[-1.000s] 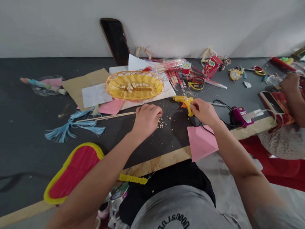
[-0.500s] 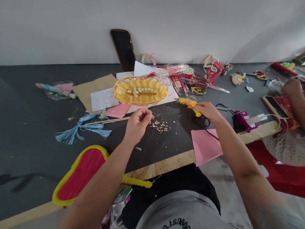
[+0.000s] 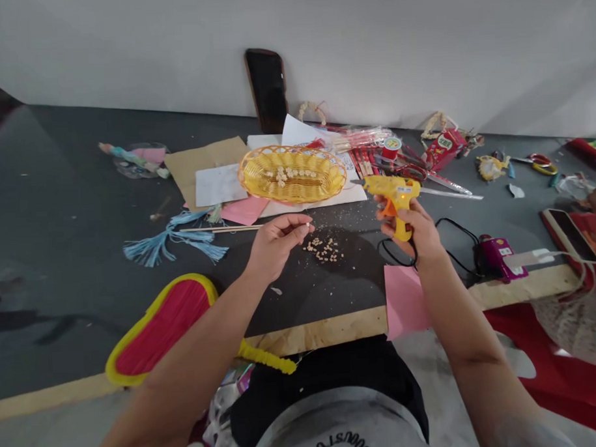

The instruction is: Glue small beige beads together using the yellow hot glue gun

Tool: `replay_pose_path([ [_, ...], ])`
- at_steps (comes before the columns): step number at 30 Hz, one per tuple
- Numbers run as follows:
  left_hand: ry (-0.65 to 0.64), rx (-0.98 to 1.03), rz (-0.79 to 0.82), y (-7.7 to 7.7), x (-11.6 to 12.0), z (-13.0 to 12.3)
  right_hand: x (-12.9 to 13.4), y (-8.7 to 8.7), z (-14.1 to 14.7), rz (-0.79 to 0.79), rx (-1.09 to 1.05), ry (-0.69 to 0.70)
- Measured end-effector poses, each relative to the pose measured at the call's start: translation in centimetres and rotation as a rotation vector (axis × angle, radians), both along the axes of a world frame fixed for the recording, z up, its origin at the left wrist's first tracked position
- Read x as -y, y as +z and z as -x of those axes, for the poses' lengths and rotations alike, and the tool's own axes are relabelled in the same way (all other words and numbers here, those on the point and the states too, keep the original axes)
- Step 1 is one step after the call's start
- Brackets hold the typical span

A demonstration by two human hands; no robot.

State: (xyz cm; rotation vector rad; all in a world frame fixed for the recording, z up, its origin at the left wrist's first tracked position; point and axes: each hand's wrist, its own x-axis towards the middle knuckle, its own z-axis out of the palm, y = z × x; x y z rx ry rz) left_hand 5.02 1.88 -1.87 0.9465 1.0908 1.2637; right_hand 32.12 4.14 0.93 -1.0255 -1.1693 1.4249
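Note:
My right hand point(image 3: 415, 229) grips a yellow hot glue gun point(image 3: 395, 193) by its handle, the nozzle pointing left and a small orange light showing on its side. The fingers of my left hand point(image 3: 279, 244) are pinched on a tiny pale piece point(image 3: 308, 226), too small to name surely. Under and right of that hand lies a scatter of small beige pieces point(image 3: 323, 250) on the dark table. Behind it sits a yellow woven basket point(image 3: 297, 196) with several pale pieces clustered inside. Thin wooden sticks point(image 3: 234, 228) run left from behind my left hand.
A blue tassel point(image 3: 174, 239) and a red-and-yellow fan point(image 3: 159, 326) lie to the left. A phone point(image 3: 267, 87) leans on the wall. Scissors point(image 3: 413, 172), a thread spool point(image 3: 391, 148), pink paper point(image 3: 405, 301) and a purple power block point(image 3: 502, 259) with cords are at right.
My right hand has lifted the glue gun off the table and turned it upright, its nozzle still pointing left. My left hand stays pinched above the small pieces. The view has shifted slightly.

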Motion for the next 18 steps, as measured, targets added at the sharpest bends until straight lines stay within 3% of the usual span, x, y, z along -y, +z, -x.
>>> replay_pose_path([
  [4,0.006,-0.021,0.003,-0.3,-0.1,0.2,0.9,-1.6,1.7,0.005,-0.026,0.14],
  [9,0.004,-0.054,0.041,-0.5,-0.1,0.4,1.8,-2.2,2.8,0.001,0.044,0.254],
  [18,0.027,-0.043,0.103,-0.2,0.2,0.3,2.2,-2.7,2.6,-0.073,0.084,0.293],
])
